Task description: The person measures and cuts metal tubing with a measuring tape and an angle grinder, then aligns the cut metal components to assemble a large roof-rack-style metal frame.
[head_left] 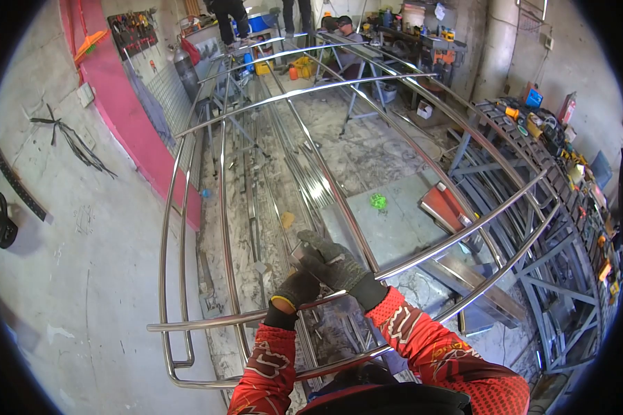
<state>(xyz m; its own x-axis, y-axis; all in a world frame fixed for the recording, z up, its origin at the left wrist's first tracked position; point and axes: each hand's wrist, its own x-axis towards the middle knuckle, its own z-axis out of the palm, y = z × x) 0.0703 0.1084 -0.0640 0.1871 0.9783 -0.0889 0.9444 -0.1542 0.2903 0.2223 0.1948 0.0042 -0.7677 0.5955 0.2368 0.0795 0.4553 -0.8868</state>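
My left hand (297, 288), in a dark glove with a yellow-edged cuff, is closed just above the near crossbar of a shiny metal tube frame (228, 319). My right hand (336, 265), in a grey knit glove, meets it from the right, its fingers curled together and pointing away from me. A small greyish thing (298, 250) shows at the fingertips; what it is I cannot make out. The right hand partly hides the left fingers. Bent long tubes and crossbars of the frame surround both hands and stretch far ahead.
Metal trestles (360, 90) stand under the far end. On the right, a rack (554, 277) holds metal stock below a tool-covered bench (533, 131). Loose metal bars (311, 176) and a sheet panel (387, 214) lie underneath. A person (346, 29) and other people's legs appear at the back.
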